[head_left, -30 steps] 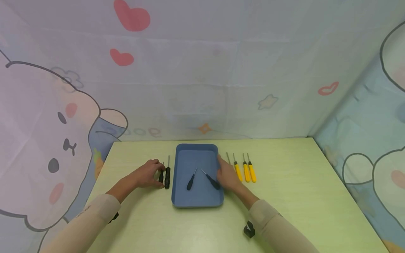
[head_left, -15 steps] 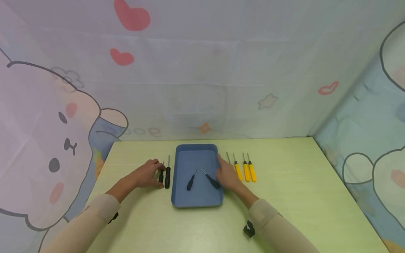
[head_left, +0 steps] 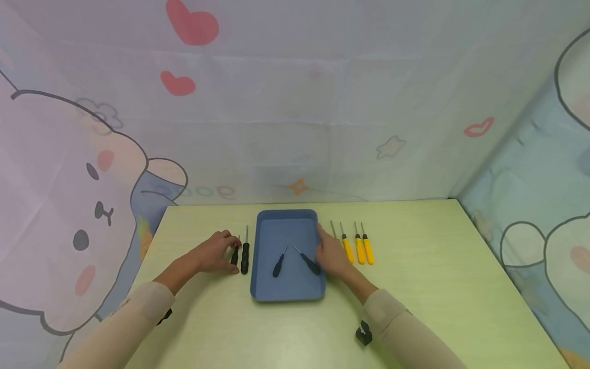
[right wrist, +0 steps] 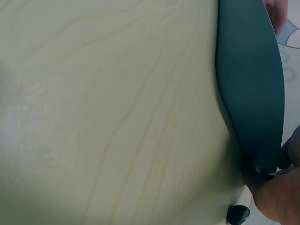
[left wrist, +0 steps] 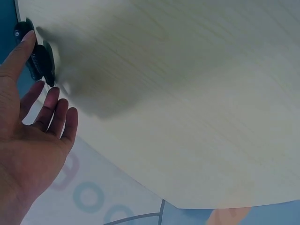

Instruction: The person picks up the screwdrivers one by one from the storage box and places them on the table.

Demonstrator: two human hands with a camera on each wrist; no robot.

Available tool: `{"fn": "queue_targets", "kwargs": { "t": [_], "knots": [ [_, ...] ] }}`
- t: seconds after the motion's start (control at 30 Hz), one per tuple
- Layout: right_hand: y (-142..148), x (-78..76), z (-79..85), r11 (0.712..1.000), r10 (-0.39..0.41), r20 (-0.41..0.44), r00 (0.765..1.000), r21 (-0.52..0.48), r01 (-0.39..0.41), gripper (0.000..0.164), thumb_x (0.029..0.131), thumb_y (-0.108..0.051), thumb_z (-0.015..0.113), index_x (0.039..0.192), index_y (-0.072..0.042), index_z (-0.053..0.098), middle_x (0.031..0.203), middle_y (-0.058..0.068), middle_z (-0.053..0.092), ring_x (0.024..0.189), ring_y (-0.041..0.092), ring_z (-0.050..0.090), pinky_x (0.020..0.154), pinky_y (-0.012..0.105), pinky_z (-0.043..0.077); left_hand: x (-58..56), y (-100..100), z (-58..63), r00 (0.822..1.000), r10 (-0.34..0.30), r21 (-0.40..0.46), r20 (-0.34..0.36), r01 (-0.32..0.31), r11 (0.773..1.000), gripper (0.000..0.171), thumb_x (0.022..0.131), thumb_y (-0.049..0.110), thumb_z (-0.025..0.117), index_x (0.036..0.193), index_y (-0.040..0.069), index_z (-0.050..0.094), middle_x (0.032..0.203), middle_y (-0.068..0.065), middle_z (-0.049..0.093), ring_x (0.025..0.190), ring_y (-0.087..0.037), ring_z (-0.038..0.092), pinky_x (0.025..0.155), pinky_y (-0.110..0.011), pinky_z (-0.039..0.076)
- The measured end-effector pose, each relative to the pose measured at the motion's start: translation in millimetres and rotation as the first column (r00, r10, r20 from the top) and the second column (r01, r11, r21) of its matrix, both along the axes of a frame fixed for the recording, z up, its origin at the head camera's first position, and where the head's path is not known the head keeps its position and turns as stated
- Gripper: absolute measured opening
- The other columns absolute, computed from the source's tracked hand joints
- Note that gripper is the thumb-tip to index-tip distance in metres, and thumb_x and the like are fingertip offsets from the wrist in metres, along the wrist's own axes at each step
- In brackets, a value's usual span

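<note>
My left hand (head_left: 214, 253) curls over a small black screwdriver (head_left: 235, 256) on the table, thumb at the handle's end and fingertips at its far end. A longer black screwdriver (head_left: 245, 259) lies right beside it. In the left wrist view, the thumb overlaps dark handles (left wrist: 44, 63). My right hand (head_left: 333, 254) grips the right wall of a blue tray (head_left: 288, 296). Inside the tray, two dark screwdrivers lie at a slant: one left of the middle (head_left: 278, 265), the other (head_left: 310, 264) with its handle near my right palm. The right wrist view shows the tray's outer wall (right wrist: 251, 79).
Several yellow screwdrivers (head_left: 359, 251) lie to the right of the tray, tips pointing away; my right hand partly covers the nearest one. The pale table (head_left: 415, 246) ends at a printed cloth backdrop (head_left: 295, 128) behind. A black piece (head_left: 363, 333) sits at the right cuff.
</note>
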State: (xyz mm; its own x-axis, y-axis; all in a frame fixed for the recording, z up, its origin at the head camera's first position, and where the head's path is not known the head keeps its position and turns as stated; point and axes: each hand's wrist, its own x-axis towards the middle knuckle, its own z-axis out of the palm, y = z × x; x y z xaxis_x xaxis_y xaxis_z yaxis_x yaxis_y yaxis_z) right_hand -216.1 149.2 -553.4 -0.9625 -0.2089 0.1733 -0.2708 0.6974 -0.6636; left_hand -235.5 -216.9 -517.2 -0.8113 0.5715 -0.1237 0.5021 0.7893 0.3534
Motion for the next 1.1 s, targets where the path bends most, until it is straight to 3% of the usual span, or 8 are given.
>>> {"fn": "queue_targets", "kwargs": {
  "t": [0.43, 0.7, 0.9, 1.1],
  "knots": [
    [0, -0.2, -1.0, 1.0, 0.0, 0.002, 1.0, 0.002, 0.0, 0.058, 0.094, -0.001, 0.048, 0.151, 0.004, 0.036, 0.138, 0.022, 0.056, 0.055, 0.015, 0.044, 0.062, 0.031, 0.047, -1.3, 2, 20.5, 0.999, 0.026, 0.04, -0.025, -0.025, 0.999, 0.069, 0.077, 0.04, 0.085, 0.131, 0.006, 0.058, 0.119, -0.014, 0.054, 0.11, -0.03, 0.048, 0.09, -0.048, 0.046],
    [1, 0.2, -0.5, 1.0, 0.002, 0.017, 1.0, -0.027, -0.002, 0.058, 0.095, -0.001, 0.048, 0.151, 0.004, 0.035, 0.113, 0.024, 0.064, 0.049, 0.014, 0.041, 0.051, 0.029, 0.042, -0.4, 8, 30.1, 0.997, 0.021, 0.048, -0.073, -0.018, 0.999, 0.07, 0.077, 0.042, 0.084, 0.132, 0.007, 0.058, 0.123, -0.01, 0.053, 0.115, -0.03, 0.049, 0.095, -0.049, 0.045],
    [2, -0.7, -1.6, 1.0, -0.003, 0.02, 1.0, -0.025, 0.004, 0.059, 0.094, -0.002, 0.048, 0.151, 0.003, 0.035, 0.08, 0.011, 0.058, 0.048, 0.013, 0.041, 0.05, 0.029, 0.042, 1.3, 14, 34.9, 0.995, -0.003, 0.046, -0.102, 0.008, 0.999, 0.072, 0.077, 0.044, 0.084, 0.133, 0.007, 0.059, 0.127, -0.009, 0.053, 0.118, -0.031, 0.05, 0.095, -0.049, 0.046],
    [2, -1.5, -2.9, 1.0, 0.0, 0.011, 1.0, -0.016, 0.0, 0.059, 0.094, -0.001, 0.049, 0.151, 0.003, 0.036, 0.078, 0.009, 0.057, 0.049, 0.012, 0.041, 0.05, 0.028, 0.042, 2.3, 20, 36.5, 0.993, -0.025, 0.038, -0.115, 0.03, 0.999, 0.071, 0.077, 0.045, 0.083, 0.134, 0.01, 0.058, 0.131, -0.009, 0.052, 0.123, -0.033, 0.048, 0.098, -0.049, 0.045]
  ]
}}
